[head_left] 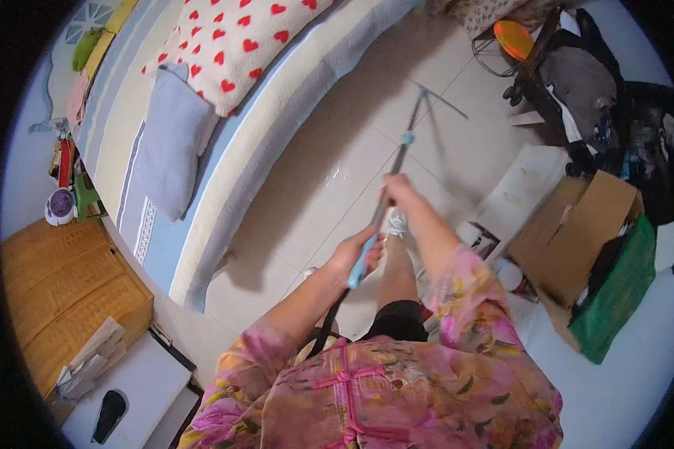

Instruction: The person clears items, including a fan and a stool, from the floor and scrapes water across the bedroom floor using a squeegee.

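Note:
A long-handled floor squeegee [401, 156] slants away from me over the tiled floor [337, 224]. Its pole is dark, with a light blue grip and a blue collar, and a thin straight bar crosses the far end at floor level. My left hand [357, 254] is wrapped around the blue grip near the pole's close end. Higher up, my right hand [399, 191] closes around the dark pole. Small shiny spots, seemingly wet, show on the tiles left of the pole.
Along the left runs a bed [236, 198] with a grey pillow [174, 142] and a heart-patterned blanket [240, 45]. On the right stand a cardboard box [569, 239], a white box [520, 187] and a loaded dark chair [577, 82]. A wooden cabinet [67, 284] is at lower left.

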### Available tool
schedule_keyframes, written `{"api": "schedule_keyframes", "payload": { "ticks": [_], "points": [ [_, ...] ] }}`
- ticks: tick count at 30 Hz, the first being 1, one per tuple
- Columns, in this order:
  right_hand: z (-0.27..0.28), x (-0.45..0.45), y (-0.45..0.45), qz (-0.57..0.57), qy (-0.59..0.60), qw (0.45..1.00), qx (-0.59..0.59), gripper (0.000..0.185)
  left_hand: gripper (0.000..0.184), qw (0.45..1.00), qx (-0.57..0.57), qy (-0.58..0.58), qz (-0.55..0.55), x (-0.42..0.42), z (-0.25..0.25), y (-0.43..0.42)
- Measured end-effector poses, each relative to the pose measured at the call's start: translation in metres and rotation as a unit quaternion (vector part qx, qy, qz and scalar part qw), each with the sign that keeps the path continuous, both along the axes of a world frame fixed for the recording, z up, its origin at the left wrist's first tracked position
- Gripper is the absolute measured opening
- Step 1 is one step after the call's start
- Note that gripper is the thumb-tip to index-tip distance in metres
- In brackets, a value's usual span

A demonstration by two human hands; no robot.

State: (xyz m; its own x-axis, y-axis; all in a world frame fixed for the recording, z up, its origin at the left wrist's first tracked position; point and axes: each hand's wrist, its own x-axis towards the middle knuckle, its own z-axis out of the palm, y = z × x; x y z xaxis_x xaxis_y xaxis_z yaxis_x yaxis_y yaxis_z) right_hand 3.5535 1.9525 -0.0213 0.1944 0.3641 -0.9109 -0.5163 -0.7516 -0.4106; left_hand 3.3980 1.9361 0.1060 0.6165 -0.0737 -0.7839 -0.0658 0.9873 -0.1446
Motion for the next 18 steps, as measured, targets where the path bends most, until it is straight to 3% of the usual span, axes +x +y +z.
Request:
{"api": "schedule_keyframes", "payload": {
  "ticks": [1,5,7,8,10,11,12,13,14,15,18],
  "points": [
    [-0.061,-0.049,-0.016,-0.005,0.015,0.999,0.045,0.02,0.025,0.999,-0.031,0.014,0.039,-0.045,-0.007,-0.016],
    [-0.007,-0.237,-0.048,0.094,0.001,0.996,0.006,0.024,0.024,0.982,-0.125,0.034,0.135,-0.225,0.01,-0.072],
    [0.008,-0.316,-0.066,0.145,-0.001,0.988,-0.056,0.023,0.025,0.983,-0.115,0.021,0.144,-0.305,0.022,-0.1],
    [-0.047,-0.378,-0.091,0.153,-0.09,0.984,-0.018,0.029,0.025,0.979,-0.123,0.01,0.16,-0.339,0.028,-0.112],
    [0.018,-0.425,-0.107,0.226,-0.134,0.964,0.032,0.036,0.027,0.974,-0.136,0.018,0.179,-0.402,0.05,-0.133],
    [0.03,-0.448,-0.117,0.3,-0.092,0.947,0.07,0.034,0.028,0.973,-0.141,0.037,0.182,-0.427,0.066,-0.141],
    [0.056,-0.472,-0.123,0.237,-0.026,0.971,-0.015,0.033,0.029,0.978,-0.119,0.042,0.166,-0.455,0.082,-0.152],
    [0.084,-0.483,-0.13,0.25,0.032,0.968,-0.013,0.037,0.029,0.983,-0.096,0.049,0.149,-0.475,0.098,-0.159],
    [0.062,-0.525,-0.151,0.301,0.008,0.954,0.02,0.039,0.029,0.988,-0.033,0.132,0.076,-0.48,0.124,-0.16],
    [0.075,-0.539,-0.162,0.285,0.057,0.956,0.042,0.04,0.029,0.977,0.031,0.21,-0.001,-0.479,0.155,-0.158],
    [0.091,-0.538,-0.17,0.254,0.003,0.966,0.043,0.038,0.028,0.992,0.01,0.124,-0.033,-0.504,0.147,-0.156]
  ]
}}
